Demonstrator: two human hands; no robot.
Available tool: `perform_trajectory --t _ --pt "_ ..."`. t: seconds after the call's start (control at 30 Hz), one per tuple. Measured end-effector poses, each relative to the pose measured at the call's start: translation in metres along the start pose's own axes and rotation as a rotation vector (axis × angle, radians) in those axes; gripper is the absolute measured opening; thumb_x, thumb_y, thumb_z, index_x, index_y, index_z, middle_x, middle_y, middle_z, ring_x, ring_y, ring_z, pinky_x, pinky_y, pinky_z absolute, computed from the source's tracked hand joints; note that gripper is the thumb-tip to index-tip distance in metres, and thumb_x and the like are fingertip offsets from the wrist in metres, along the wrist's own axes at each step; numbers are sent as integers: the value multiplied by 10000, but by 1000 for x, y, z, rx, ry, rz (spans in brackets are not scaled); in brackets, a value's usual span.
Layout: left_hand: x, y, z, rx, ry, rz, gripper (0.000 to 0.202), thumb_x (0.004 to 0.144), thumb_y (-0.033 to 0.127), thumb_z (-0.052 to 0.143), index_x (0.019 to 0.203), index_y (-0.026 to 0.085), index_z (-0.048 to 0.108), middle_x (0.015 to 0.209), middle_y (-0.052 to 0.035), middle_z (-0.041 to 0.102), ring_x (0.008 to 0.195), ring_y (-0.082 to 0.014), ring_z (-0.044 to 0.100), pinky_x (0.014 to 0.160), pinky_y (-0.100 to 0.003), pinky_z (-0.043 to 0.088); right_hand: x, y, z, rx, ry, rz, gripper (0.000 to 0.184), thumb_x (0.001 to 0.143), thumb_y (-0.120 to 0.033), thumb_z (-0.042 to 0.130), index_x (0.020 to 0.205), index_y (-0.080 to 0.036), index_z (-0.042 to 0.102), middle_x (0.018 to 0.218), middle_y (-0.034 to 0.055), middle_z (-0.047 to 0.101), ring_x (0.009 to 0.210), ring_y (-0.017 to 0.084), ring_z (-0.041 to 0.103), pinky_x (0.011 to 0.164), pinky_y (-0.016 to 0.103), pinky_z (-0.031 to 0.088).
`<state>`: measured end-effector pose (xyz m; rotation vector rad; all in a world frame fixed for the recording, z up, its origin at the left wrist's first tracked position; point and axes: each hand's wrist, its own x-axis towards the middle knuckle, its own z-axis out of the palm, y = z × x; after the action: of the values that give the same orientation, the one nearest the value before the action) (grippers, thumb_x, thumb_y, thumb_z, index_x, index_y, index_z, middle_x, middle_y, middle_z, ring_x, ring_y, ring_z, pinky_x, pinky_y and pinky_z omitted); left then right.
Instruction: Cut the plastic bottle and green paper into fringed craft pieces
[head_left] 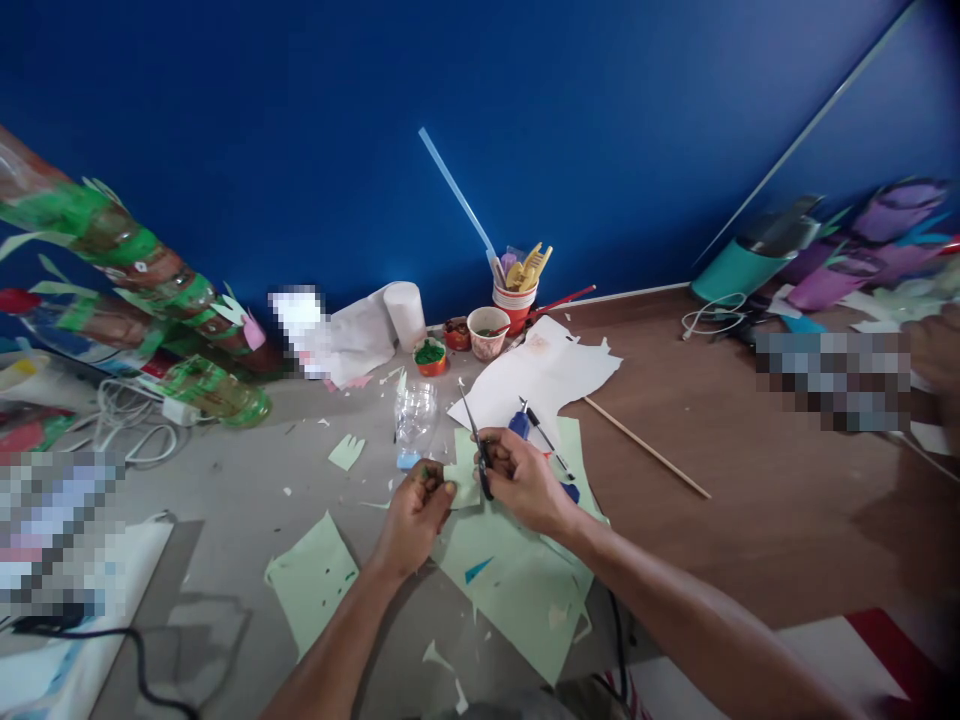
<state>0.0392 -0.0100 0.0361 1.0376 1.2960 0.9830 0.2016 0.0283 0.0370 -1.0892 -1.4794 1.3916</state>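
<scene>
My left hand (418,512) pinches a small piece of light green paper (465,484) between thumb and fingers. Green smears mark its fingertips. In my right hand (529,478) is a pair of scissors (480,445), its blades pointing up and away from me beside the paper's right edge. Whether the blades touch the paper I cannot tell. Beneath both hands lie larger light green sheets (517,595). A black pen (551,440) and a blue-handled tool (519,422) rest just beyond my right hand. A clear plastic bottle piece (416,415) stands beyond my left hand.
Paper cups (487,335) with spoons and a straw stand by the blue wall, near a small pot of green paint (430,356). A wooden stick (646,447) lies right. Painted bottles (180,290) lean at left. Another person's hand (937,350) shows at far right.
</scene>
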Motion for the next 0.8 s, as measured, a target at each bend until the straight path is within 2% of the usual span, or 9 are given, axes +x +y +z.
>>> perform_trajectory --t 0.17,0.3,0.4,0.53,0.6,0.7,0.8 --pt "-4 0 -1 191 132 147 192 780 326 580 712 183 472 559 58 433 505 -69 387 494 -193 317 -1 2 1 -24 2 -30 356 701 -122 531 1055 -156 510 632 -57 424 518 67 372 457 178 290" --pt "-2 1 -3 22 162 80 224 773 369 591 748 193 454 563 66 440 458 -56 373 435 -181 295 -1 2 -3 -51 62 -51 335 709 -128 539 1042 -162 517 624 -56 422 518 70 380 465 183 306" --pt "2 3 -3 -127 158 55 282 758 401 611 740 195 419 539 83 425 410 -35 341 399 -166 267 -1 1 -5 -8 56 -42 317 747 -167 530 1062 -161 504 640 -45 468 540 79 429 490 190 349" --pt "3 4 0 -169 147 34 319 726 415 645 735 193 415 505 96 418 361 -18 303 366 -158 222 -5 4 0 6 -39 -41 414 739 -189 579 1139 -168 476 687 -40 496 560 80 452 504 192 376" --pt "2 4 3 -156 135 17 321 725 411 646 716 193 412 485 101 402 352 -19 313 370 -159 240 -7 6 4 -14 -58 -29 448 720 -176 604 1150 -166 478 686 -46 483 553 74 432 497 187 366" --pt "-1 5 4 -138 113 24 316 735 413 637 700 193 413 461 102 386 357 -29 345 386 -163 265 -8 9 8 -31 -58 7 394 721 -145 579 1110 -155 514 637 -61 443 510 61 376 465 179 320" --pt "-3 5 2 -156 63 9 291 742 430 624 751 183 471 473 83 440 376 -36 361 404 -172 270 -8 7 9 -13 -50 19 361 715 -129 567 1074 -154 533 622 -61 441 505 60 376 458 179 301"
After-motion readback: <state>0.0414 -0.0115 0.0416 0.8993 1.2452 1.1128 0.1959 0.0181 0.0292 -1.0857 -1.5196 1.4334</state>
